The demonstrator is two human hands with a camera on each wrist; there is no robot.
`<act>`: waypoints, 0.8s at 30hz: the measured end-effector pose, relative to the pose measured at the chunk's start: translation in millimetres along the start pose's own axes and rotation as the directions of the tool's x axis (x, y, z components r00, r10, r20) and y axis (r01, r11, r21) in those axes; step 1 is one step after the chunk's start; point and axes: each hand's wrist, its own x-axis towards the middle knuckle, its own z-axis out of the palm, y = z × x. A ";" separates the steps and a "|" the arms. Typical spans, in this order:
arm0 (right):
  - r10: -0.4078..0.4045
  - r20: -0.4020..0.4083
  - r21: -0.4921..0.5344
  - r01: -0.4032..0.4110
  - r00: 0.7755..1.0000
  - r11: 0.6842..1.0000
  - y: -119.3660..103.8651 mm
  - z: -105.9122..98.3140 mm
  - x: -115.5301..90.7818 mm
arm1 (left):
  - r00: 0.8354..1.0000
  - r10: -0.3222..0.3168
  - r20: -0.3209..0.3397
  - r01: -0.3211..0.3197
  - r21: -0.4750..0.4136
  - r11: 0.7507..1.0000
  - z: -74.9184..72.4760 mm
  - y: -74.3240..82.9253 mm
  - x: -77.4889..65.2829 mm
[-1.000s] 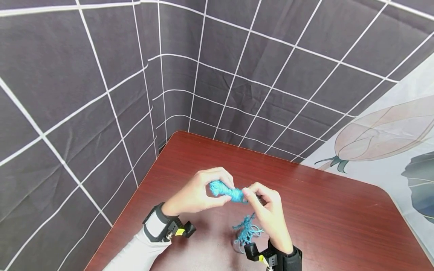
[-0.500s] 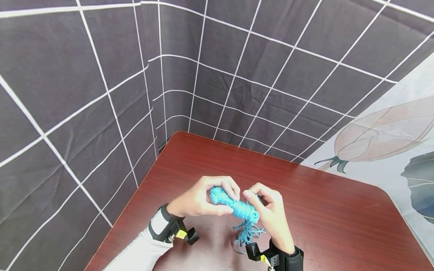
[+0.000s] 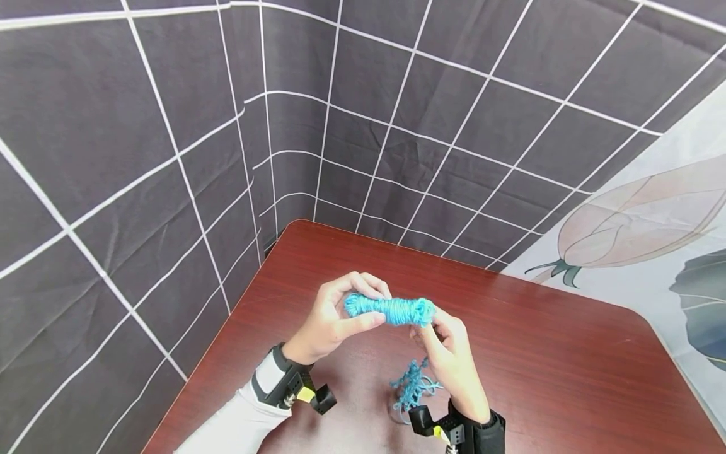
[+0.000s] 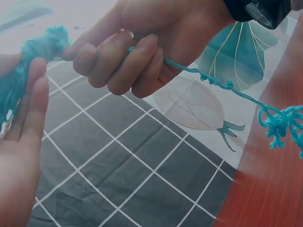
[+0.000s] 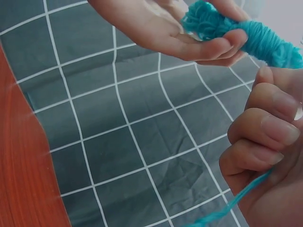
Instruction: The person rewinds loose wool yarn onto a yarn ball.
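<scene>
A blue bundle of wound cord (image 3: 399, 310) is held lengthwise above the table. My left hand (image 3: 334, 315) grips its left end between thumb and fingers. At the bundle's right end is my right hand (image 3: 450, 353), its fingers curled round the loose strand (image 4: 187, 69). In the right wrist view the cord bundle (image 5: 246, 38) shows tight wraps round the middle and looped ends. From the right hand the strand runs down to a loose tangle of the same cord (image 3: 416, 384), which has several knots and thin ends.
Below lies a reddish-brown wooden table (image 3: 544, 353) with rounded corners. Dark grey cloth with white grid lines (image 3: 187, 157) hangs on the left and behind. White cloth with a flower print (image 3: 635, 227) stands at the right. Each wrist wears a black strap with a small camera (image 3: 323, 398).
The cord bundle has swung from a downward slant to nearly level and risen slightly. My left hand has lifted with it, and the right hand's fingertips now meet its right end.
</scene>
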 end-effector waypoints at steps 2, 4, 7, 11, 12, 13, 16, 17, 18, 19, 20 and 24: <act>0.008 0.005 0.008 -0.008 1.000 1.000 0.1 0.4 0.4 | 0.999 -0.005 -0.036 0.006 0.024 1.000 0.3 1.9 0.2; 0.020 0.017 0.004 -0.020 1.000 1.000 0.1 0.9 0.5 | 0.998 -0.006 -0.062 0.009 0.054 0.999 1.6 5.9 1.2; 0.038 0.049 -0.002 -0.038 0.998 0.999 -0.2 1.7 0.7 | 0.996 -0.002 -0.093 0.011 0.093 0.996 4.9 13.7 3.4; 0.012 0.081 0.024 -0.014 0.997 1.000 0.3 3.1 1.0 | 0.992 0.017 -0.124 0.010 0.215 0.977 9.7 23.1 6.5; 0.002 0.082 0.028 -0.004 0.997 1.000 0.6 3.5 1.2 | 0.992 0.024 -0.127 0.009 0.252 0.968 10.5 24.6 7.2; -0.009 0.080 0.031 0.006 0.997 1.000 1.1 3.8 1.4 | 0.991 0.034 -0.128 0.005 0.286 0.958 11.2 25.6 7.9; -0.026 0.071 0.020 0.024 0.997 1.000 1.9 4.5 2.1 | 0.990 0.074 -0.120 -0.024 0.373 0.928 11.8 27.0 9.4; -0.029 0.068 0.013 0.029 0.997 1.000 2.0 4.8 2.2 | 0.989 0.092 -0.112 -0.039 0.402 0.915 11.8 27.2 9.8; -0.030 0.066 0.007 0.029 0.997 1.000 2.4 5.0 2.2 | 0.989 0.107 -0.104 -0.052 0.428 0.902 11.7 27.6 10.3; -0.029 0.068 0.003 0.029 0.997 1.000 2.7 5.3 2.1 | 0.988 0.120 -0.095 -0.063 0.457 0.887 11.4 28.0 10.6; -0.030 0.070 0.000 0.030 0.997 1.000 2.7 5.7 2.1 | 0.988 0.129 -0.085 -0.072 0.483 0.872 11.2 28.6 10.8; -0.016 0.088 -0.002 0.016 0.996 1.000 3.3 6.7 2.1 | 0.990 0.133 -0.041 -0.087 0.568 0.819 10.5 30.2 11.5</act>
